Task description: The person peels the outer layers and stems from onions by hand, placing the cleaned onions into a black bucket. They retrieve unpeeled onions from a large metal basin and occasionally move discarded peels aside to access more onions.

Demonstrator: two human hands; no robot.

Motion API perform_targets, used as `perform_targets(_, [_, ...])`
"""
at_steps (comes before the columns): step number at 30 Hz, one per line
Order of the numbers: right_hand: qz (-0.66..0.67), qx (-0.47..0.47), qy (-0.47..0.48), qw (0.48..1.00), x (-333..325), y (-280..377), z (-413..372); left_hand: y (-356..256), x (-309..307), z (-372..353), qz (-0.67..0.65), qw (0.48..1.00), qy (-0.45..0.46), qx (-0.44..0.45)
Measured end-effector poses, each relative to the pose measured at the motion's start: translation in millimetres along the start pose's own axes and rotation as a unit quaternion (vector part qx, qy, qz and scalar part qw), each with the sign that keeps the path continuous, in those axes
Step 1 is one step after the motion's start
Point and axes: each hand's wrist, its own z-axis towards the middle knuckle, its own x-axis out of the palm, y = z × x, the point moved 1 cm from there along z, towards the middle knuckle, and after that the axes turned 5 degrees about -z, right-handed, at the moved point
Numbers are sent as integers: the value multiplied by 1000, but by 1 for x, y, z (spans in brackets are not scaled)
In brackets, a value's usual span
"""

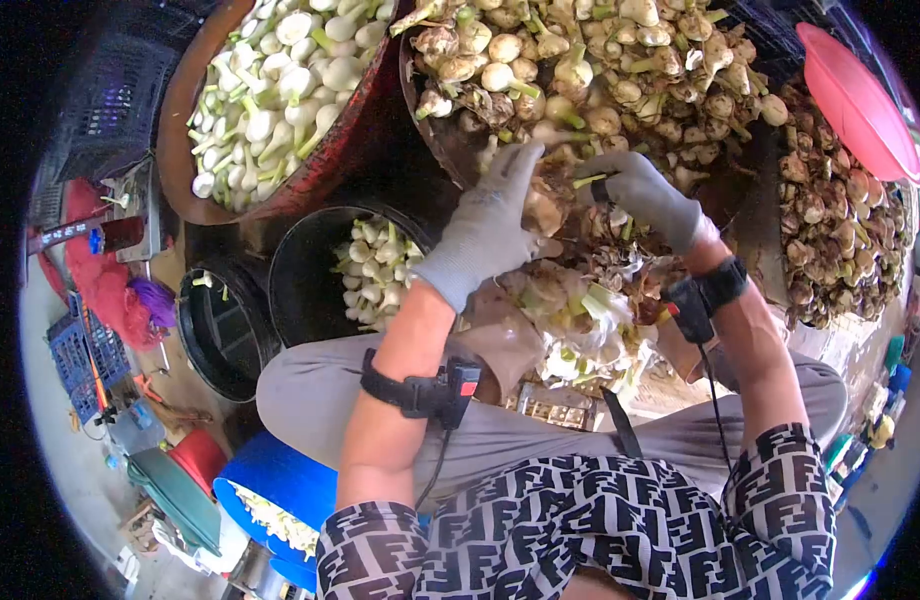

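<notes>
My left hand (483, 225), in a grey glove, is closed around a brownish garlic bulb (545, 212) over a heap of husks. Just to its right, my right hand (652, 195), also gloved, is curled with its fingers pointing toward the bulb. A short green stem piece (587, 181) and a small dark item show at its fingertips; I cannot make out what the dark item is. Unpeeled garlic bulbs (670, 85) with dirty skins lie piled just beyond both hands. Below them, loose peelings and leaves (590, 325) hang between my knees.
Upper left, a large reddish tub (305, 170) holds clean white garlic. A black bucket (290, 265) contains more peeled bulbs, beside a second black tub (212, 350). Stacked unpeeled garlic (845, 215) and a pink basin (860, 105) stand right. A blue barrel (270, 460) is lower left.
</notes>
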Motion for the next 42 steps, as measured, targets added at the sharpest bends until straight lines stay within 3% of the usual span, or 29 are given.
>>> perform_targets(1, [-167, -247, -51, 953, -2, 7, -8, 1, 7, -1, -3, 1000, -9, 8])
perform_targets(3, [69, -98, -94, 988, 6, 15, -22, -4, 7, -1, -30, 999, -7, -14])
perform_targets(4, [187, -20, -112, 976, 12, 21, -32, -5, 7, 0, -32, 999, -28, -14])
perform_targets(5, [202, -56, -125, 970, 15, 29, -43, -5, 10, -1, -35, 998, -47, -16])
perform_targets(8, [331, 12, -172, 928, 38, 30, -36, -15, 12, -1, -38, 997, -71, -16])
perform_targets(13, [320, 69, -223, 918, 51, 18, -27, -20, 14, 0, -24, 997, -44, -58])
perform_targets(16, [271, 32, -217, 937, 46, 29, -35, -19, 12, 0, -28, 997, -29, -62])
perform_targets(18, [149, -18, -205, 967, 43, 2, -30, -18, 11, 1, -22, 998, -33, -40])
perform_targets(20, [128, -34, -194, 972, 41, -4, -29, -22, 4, 0, -65, 996, -24, -49])
perform_targets(22, [264, -59, -152, 951, 40, -5, -30, -16, 0, -1, -152, 986, -9, -63])
perform_targets(23, [357, -84, -110, 924, 39, -13, -28, -3, 3, 2, -218, 973, 2, -72])
perform_targets(24, [262, -59, -142, 953, 40, -8, -30, 6, 5, 2, -282, 956, 12, -80])
perform_targets(25, [164, -32, -173, 971, 42, -3, -34, 12, 9, -1, -502, 862, 40, -66])
perform_targets(26, [64, -5, -201, 977, 44, 3, -39, 17, 16, -3, -572, 814, 40, -98])
perform_targets(27, [-4, -37, -198, 980, 44, 8, -42, 10, 17, -1, -637, 759, 38, -129])
perform_targets(28, [45, -51, -211, 975, 45, 6, -40, 0, 12, 1, -696, 699, 36, -158])
perform_targets(29, [95, -66, -223, 968, 48, 2, -37, -2, -11, -2, -708, 669, 160, -161])
perform_targets(32, [233, -56, -211, 948, 51, 20, -42, 16, 22, 8, -490, 867, -73, -58])
perform_targets(33, [244, -37, -202, 948, 51, 28, -45, 16, 25, 7, -262, 953, -142, -55])
perform_targets(34, [254, -17, -192, 948, 51, 31, -48, 3, 17, 3, -353, 920, -120, -125])
perform_targets(36, [151, -141, -214, 955, 57, 21, -49, -19, 1, -5, -517, 814, -70, -258])
perform_targets(37, [98, -203, -222, 948, 59, 16, -49, -14, 3, -4, -542, 786, -49, -293])
perform_targets(40, [-75, -305, -243, 918, 56, 18, -52, -7, 3, -2, -533, 762, -16, -369])
perform_targets(41, [305, -150, -157, 927, 62, 16, -58, -7, -3, -6, -478, 825, 10, -302])
perform_targets(42, [104, -188, -222, 951, 63, 10, -57, 28, 20, 5, -375, 901, -142, -168])
